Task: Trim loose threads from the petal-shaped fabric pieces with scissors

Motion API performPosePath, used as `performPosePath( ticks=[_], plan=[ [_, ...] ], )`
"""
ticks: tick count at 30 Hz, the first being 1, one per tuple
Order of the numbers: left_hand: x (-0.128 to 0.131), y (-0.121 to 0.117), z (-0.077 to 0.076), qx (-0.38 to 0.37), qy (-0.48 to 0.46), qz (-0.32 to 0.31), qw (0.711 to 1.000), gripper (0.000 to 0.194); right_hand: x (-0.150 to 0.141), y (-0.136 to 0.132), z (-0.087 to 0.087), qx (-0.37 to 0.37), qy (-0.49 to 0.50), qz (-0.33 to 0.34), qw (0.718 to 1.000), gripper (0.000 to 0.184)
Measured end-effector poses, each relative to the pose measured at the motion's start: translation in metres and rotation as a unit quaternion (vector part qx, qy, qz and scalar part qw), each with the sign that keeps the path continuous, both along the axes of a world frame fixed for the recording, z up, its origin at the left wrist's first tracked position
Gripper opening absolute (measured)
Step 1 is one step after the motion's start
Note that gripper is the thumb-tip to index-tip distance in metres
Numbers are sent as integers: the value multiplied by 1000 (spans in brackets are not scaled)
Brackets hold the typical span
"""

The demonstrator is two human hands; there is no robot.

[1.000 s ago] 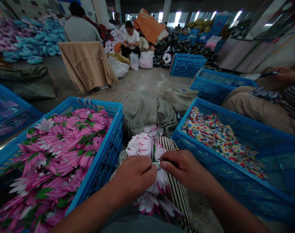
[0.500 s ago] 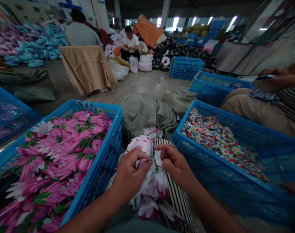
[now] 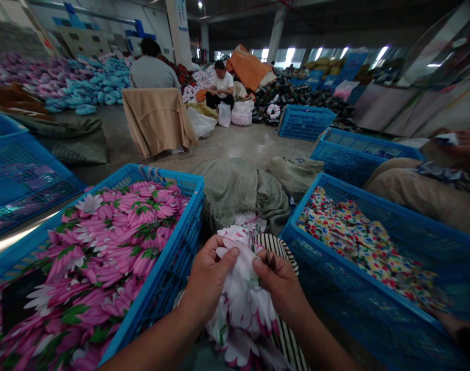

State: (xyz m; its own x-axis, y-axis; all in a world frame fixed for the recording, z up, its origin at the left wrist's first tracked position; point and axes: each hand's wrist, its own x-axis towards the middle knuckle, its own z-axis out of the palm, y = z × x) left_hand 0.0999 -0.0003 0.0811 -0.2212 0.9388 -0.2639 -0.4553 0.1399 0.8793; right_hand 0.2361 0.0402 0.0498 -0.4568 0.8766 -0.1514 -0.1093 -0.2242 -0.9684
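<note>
A white and pink flower-print cloth piece (image 3: 244, 304) lies bunched over my lap, on striped fabric (image 3: 283, 247). My left hand (image 3: 209, 275) pinches the cloth's upper edge from the left, fingers closed on it. Gripping the same cloth from the right, my right hand (image 3: 277, 283) also has a small dark object between its fingers; I cannot make out what it is. Both hands sit between two blue crates.
A blue crate (image 3: 173, 273) of pink flower-print pieces stands at my left; another blue crate (image 3: 335, 288) with colourful dotted pieces at my right. A seated person's legs (image 3: 423, 190) are at far right. Grey sacking (image 3: 238, 185) lies ahead. Other people sit farther back among fabric piles.
My hands have drawn closer together and shifted their hold along the cloth, which is now more bunched up. The camera has tipped slightly upward.
</note>
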Motion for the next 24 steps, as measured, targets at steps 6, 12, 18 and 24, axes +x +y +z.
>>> performPosePath(
  ticks=[6,12,18,24],
  plan=[
    [3,2,-3,23,37,20,999,16,-9,-5,0,17,-21,52,998,42],
    [-7,1,6,38,247,11,968,14,8,10,25,184,-98,123,970,37],
    [-9,-5,9,64,308,-27,949,16,20,27,47,290,-208,162,920,35],
    [-6,-8,10,83,321,-82,940,16,23,35,50,271,-207,231,911,38]
  ],
)
